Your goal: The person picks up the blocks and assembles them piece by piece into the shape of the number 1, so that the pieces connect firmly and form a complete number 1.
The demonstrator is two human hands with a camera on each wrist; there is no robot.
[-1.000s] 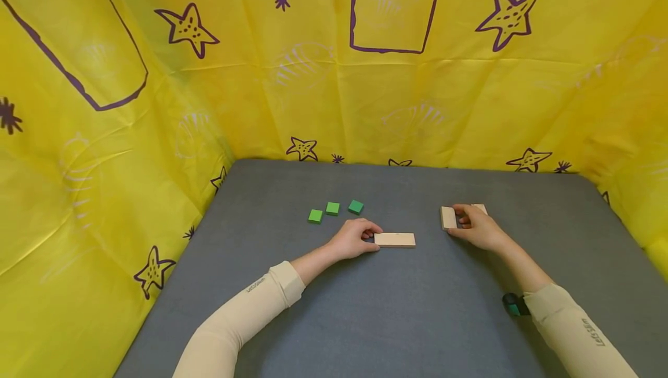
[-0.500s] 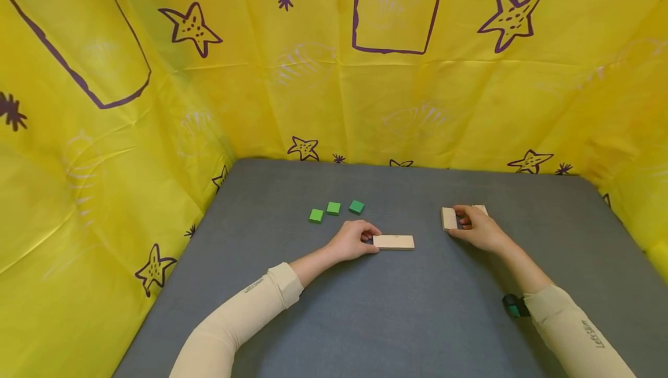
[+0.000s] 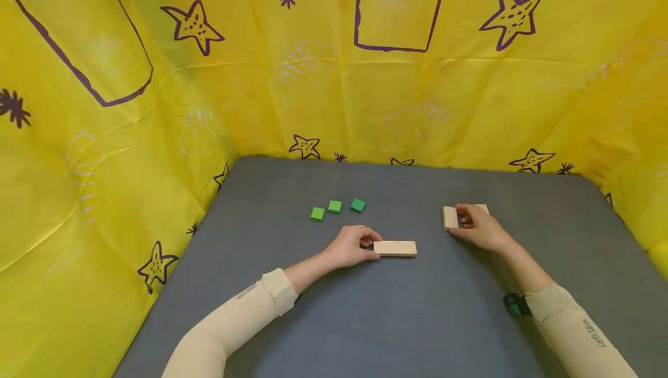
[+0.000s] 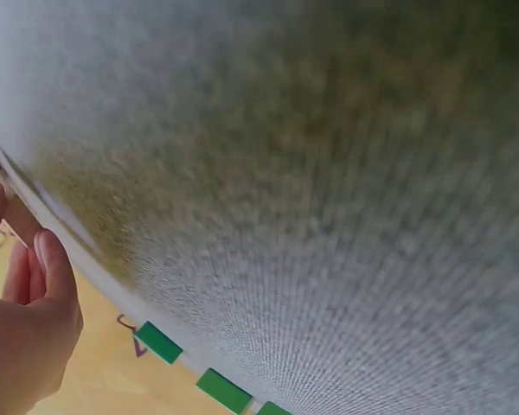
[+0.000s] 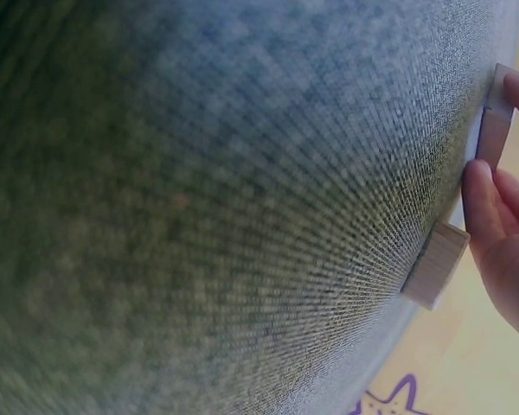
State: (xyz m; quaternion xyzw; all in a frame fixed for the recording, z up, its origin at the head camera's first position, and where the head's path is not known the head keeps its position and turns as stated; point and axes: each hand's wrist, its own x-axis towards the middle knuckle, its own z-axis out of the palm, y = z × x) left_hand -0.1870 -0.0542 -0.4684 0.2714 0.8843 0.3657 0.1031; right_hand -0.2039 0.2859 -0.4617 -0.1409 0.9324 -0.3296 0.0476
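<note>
My left hand (image 3: 352,247) pinches the left end of a long, pale wooden block (image 3: 396,249), which lies crosswise just above or on the grey table. The same block (image 4: 21,218) shows between thumb and fingers at the left edge of the left wrist view. Farther right, my right hand (image 3: 480,228) holds a shorter-looking wooden block (image 3: 450,218) between thumb and fingers. That block (image 5: 495,125) is at the right edge of the right wrist view. A second wooden block (image 5: 437,264) stands beside the fingers there; in the head view the hand mostly hides it.
Two light green square tiles (image 3: 317,214) and one darker green tile (image 3: 357,206) lie behind my left hand. Yellow cloth (image 3: 313,88) with starfish drawings hangs along the back and sides of the grey table (image 3: 396,320).
My left hand has drawn the long wooden block a little toward me. My right hand keeps its place and its hold. The head view has shifted slightly.
</note>
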